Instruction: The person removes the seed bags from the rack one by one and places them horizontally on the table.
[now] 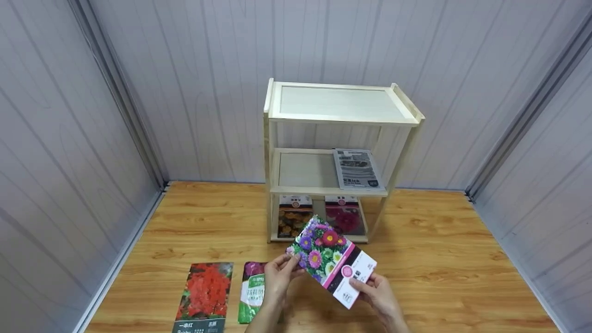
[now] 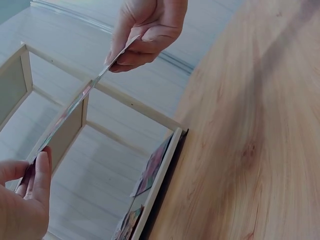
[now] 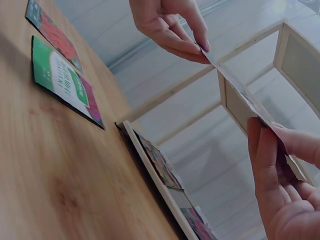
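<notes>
Head view: thin, flat rectangular multicoloured flower packet (image 1: pixel 319 252), glossy, held tilted in front of a pale wooden three-tier shelf (image 1: pixel 342 104). Left hand (image 1: pixel 279 280): grip pinches a flowered corner. Right hand (image 1: pixel 378 296): grip pinches the white label end, thumb on top. On the wood-grain table (image 1: pixel 444 268), left side: red-flower rectangular packet (image 1: pixel 206 291), green-and-white packet (image 1: pixel 252 296). Middle tier carries a flat grey printed packet (image 1: pixel 358 169).
</notes>
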The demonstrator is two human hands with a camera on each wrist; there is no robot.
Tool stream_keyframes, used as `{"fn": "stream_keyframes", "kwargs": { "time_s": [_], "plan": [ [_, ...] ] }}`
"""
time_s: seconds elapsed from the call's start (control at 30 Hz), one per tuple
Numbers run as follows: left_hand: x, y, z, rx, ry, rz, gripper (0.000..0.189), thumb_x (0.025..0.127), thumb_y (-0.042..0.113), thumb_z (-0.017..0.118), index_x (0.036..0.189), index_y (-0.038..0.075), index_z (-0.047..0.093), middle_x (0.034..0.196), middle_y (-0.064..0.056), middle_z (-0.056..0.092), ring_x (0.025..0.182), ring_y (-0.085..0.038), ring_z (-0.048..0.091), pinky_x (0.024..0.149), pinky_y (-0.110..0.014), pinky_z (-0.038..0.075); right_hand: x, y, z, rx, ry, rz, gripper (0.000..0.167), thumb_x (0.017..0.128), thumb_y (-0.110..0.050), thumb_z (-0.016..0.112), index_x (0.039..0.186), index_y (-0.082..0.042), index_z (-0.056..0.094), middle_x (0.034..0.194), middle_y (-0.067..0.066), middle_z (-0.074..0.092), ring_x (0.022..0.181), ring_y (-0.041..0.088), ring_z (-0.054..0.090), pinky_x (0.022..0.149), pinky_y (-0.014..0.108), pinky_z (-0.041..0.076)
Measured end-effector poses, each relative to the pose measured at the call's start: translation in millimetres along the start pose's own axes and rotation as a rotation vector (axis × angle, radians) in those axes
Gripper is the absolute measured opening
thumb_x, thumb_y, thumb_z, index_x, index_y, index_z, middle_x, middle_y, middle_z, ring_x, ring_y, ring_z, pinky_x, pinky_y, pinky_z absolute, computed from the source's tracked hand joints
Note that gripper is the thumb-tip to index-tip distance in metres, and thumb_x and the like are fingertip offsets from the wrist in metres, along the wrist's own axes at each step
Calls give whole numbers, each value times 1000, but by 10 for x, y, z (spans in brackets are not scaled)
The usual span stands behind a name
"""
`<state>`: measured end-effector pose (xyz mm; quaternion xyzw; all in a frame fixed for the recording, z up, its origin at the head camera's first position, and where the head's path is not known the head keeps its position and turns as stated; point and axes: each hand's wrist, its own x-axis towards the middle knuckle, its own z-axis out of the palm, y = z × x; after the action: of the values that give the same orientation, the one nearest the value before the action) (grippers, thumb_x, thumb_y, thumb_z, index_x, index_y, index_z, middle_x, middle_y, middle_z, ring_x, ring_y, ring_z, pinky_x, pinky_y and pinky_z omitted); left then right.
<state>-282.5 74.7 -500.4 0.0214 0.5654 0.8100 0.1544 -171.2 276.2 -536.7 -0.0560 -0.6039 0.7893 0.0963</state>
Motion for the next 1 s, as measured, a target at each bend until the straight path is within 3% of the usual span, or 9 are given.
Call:
{"fn": "stream_keyframes", "kwargs": {
  "time_s": [0.23, 0.3, 0.47, 0.53, 0.6, 0.73, 0.83, 0.87, 1.0],
  "plan": [
    [577, -856, -308, 6, -13, 79, 26, 80, 24, 66, 90, 0, 64, 81, -11, 65, 67, -20, 62, 60, -30, 53, -52, -199, 90, -37, -51, 166, 13, 87, -3, 53, 98, 3, 54, 84, 7, 64, 77, 18, 62, 70, 32, 52],
    [530, -792, -287, 22, -10, 63, 28, 79, 24, 67, 90, 0, 64, 82, -11, 65, 68, -20, 62, 61, -31, 53, -10, -252, 35, -38, -71, 170, 12, 90, -3, 48, 99, 1, 55, 82, 6, 63, 76, 17, 62, 70, 32, 52],
    [92, -162, -74, 40, -1, -3, 24, 81, 14, 64, 92, -8, 61, 79, -11, 65, 67, -17, 61, 62, -31, 53, 168, -414, -112, -131, -49, 145, 20, 91, -9, 49, 103, 4, 56, 80, 5, 63, 70, 14, 60, 64, 28, 51],
    [-7, -31, -30, 20, -8, -15, 19, 81, 9, 63, 89, -8, 61, 75, -9, 64, 65, -14, 60, 60, -29, 53, 242, -478, -132, -182, -40, 137, 25, 90, -11, 51, 105, 9, 56, 82, 5, 63, 71, 13, 60, 64, 25, 51],
    [-61, 24, -9, 9, -24, -14, 17, 81, 8, 63, 86, -8, 61, 71, -7, 63, 62, -13, 59, 60, -28, 53, 303, -532, -132, -241, -48, 132, 30, 89, -13, 53, 106, 12, 55, 84, 6, 64, 72, 13, 60, 64, 24, 51],
    [-48, -32, -22, -7, -91, 53, 15, 80, 10, 65, 81, -5, 63, 67, -4, 61, 59, -12, 58, 57, -27, 53, 361, -601, -108, -355, -108, 128, 36, 88, -14, 55, 107, 16, 53, 85, 10, 65, 73, 14, 61, 63, 24, 51],
    [-21, -52, -20, 20, -91, 39, 17, 80, 10, 64, 84, -7, 62, 67, -4, 61, 58, -12, 59, 58, -28, 53, 368, -607, -97, -410, -144, 124, 36, 87, -13, 56, 107, 16, 53, 84, 13, 65, 71, 14, 61, 62, 24, 51],
    [-43, -1, 1, 41, -65, 0, 18, 80, 7, 64, 86, -9, 61, 68, -5, 61, 59, -13, 59, 60, -29, 53, 366, -603, -95, -415, -153, 123, 36, 87, -13, 57, 107, 17, 53, 84, 14, 65, 70, 14, 62, 62, 24, 51],
    [-26, 28, 5, 64, -45, -34, 18, 82, 5, 61, 92, -10, 60, 70, -5, 62, 60, -13, 59, 62, -31, 53, 332, -579, -80, -392, -166, 140, 34, 86, -11, 57, 105, 18, 53, 84, 15, 66, 70, 14, 62, 62, 25, 52]
  ]
}}
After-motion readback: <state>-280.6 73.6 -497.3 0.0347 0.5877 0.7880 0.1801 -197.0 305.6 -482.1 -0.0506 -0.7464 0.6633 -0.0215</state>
